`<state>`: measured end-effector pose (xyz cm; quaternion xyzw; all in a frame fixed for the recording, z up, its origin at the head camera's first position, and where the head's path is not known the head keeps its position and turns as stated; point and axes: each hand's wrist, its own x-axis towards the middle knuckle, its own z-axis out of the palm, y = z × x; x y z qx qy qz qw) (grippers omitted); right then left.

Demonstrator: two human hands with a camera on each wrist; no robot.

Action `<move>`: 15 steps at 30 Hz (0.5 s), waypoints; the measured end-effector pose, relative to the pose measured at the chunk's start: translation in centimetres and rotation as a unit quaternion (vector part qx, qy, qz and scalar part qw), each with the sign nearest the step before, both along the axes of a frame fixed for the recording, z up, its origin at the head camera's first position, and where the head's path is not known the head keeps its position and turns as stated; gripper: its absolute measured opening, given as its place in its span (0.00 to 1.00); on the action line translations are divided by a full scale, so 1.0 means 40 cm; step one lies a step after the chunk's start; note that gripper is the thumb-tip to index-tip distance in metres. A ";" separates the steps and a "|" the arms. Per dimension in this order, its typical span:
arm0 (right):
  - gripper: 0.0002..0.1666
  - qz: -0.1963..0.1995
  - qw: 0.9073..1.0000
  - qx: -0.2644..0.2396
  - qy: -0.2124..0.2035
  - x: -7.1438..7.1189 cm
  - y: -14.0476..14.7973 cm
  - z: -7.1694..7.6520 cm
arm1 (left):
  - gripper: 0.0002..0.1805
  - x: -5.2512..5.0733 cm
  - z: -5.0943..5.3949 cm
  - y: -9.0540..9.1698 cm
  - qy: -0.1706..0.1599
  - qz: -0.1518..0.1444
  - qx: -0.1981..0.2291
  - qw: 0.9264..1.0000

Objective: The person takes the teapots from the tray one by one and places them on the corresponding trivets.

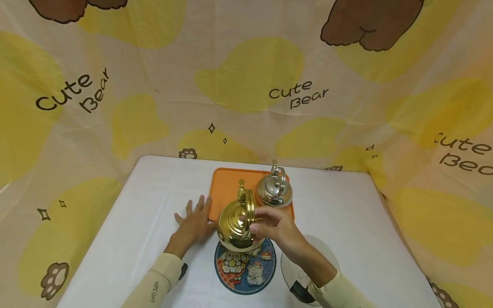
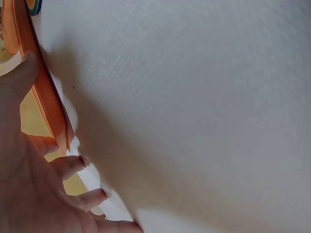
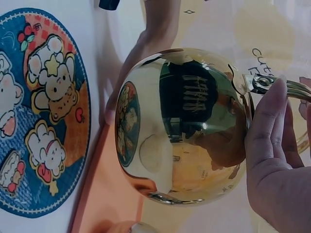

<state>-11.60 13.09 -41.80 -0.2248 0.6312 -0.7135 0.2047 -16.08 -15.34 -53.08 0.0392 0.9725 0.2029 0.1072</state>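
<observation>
My right hand (image 1: pixel 280 231) grips the arched handle of a shiny gold kettle (image 1: pixel 233 226). In the right wrist view the kettle (image 3: pixel 194 145) hangs clear of the table, its round body mirroring the surroundings. Seen from the head, it covers the front of an orange tray (image 1: pixel 229 182) and the far edge of a round mat. My left hand (image 1: pixel 194 224) lies with spread, straight fingers at the tray's left edge. The left wrist view shows its thumb and a finger against the tray's side (image 2: pixel 51 97). A silver kettle (image 1: pixel 269 192) stands on the tray's right part.
The round blue mat with cartoon animals (image 1: pixel 246 276) lies on the white table (image 1: pixel 161 192) in front of the tray. To its right, a pale round mat (image 1: pixel 290 261) is partly hidden by my right forearm. A yellow patterned cloth (image 1: pixel 246 85) hangs behind the table.
</observation>
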 end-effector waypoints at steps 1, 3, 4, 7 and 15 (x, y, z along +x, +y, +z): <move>0.20 0.000 1.000 -0.001 -0.003 0.002 0.000 -0.001 | 0.53 -0.001 0.001 0.000 0.000 -0.001 0.000 1.000; 0.21 0.000 1.000 -0.004 -0.007 0.007 0.002 -0.004 | 0.52 -0.002 0.001 0.000 0.001 -0.001 0.002 1.000; 0.21 -0.001 1.000 -0.004 -0.008 0.010 0.003 -0.005 | 0.52 -0.002 0.001 -0.001 0.002 0.000 0.003 1.000; 0.21 -0.002 1.000 -0.007 -0.009 0.018 0.006 -0.010 | 0.52 -0.002 0.001 0.000 0.002 0.001 0.009 1.000; 0.22 -0.003 1.000 -0.012 -0.020 0.040 0.012 -0.030 | 0.53 -0.002 0.000 0.002 0.000 -0.001 0.003 1.000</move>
